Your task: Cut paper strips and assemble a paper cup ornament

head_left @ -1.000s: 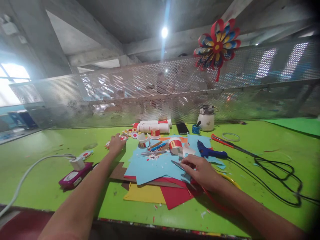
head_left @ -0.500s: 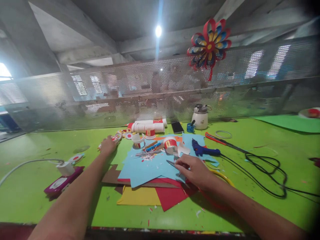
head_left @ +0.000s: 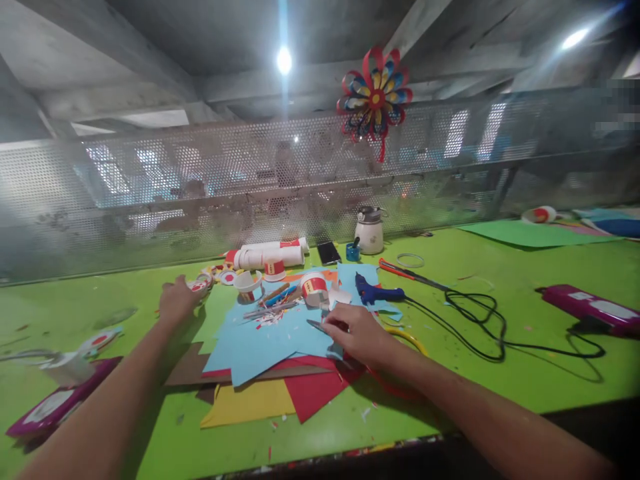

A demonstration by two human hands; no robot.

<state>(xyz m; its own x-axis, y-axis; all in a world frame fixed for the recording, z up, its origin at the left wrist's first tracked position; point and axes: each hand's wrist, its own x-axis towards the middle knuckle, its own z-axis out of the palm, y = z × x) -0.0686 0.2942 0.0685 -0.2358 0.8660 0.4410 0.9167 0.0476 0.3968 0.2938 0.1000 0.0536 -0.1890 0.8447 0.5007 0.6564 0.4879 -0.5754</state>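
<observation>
Left hand (head_left: 176,300) was stretched far forward, fingers curled over a small red-and-white paper disc (head_left: 197,285) at the edge of a cluster of similar cutouts; whether the disc was actually pinched could not be told. Right hand (head_left: 356,331) was laid on the blue paper sheet (head_left: 265,340), fingers bent around a thin grey tool (head_left: 318,326), likely scissors or a blade, grip partly hidden.

Risks, as judged:
- Tool tip was pointed toward the left forearm side; a slip on loose stacked paper could cut paper or skin.
- Stack of blue, red sheet (head_left: 313,393) and yellow sheet (head_left: 250,404) was unclamped under the right hand; pressure could shift it.
- Glue gun (head_left: 375,293) was lying just beyond the right hand, its black cable (head_left: 475,320) looped to the right; a snag could drag it in.

Around: paper cups (head_left: 314,288) and white rolls (head_left: 273,255) beyond both hands, pencils between the cups, scraps on the green worktop (head_left: 500,380). A purple device (head_left: 50,407) sat beside the left forearm.
</observation>
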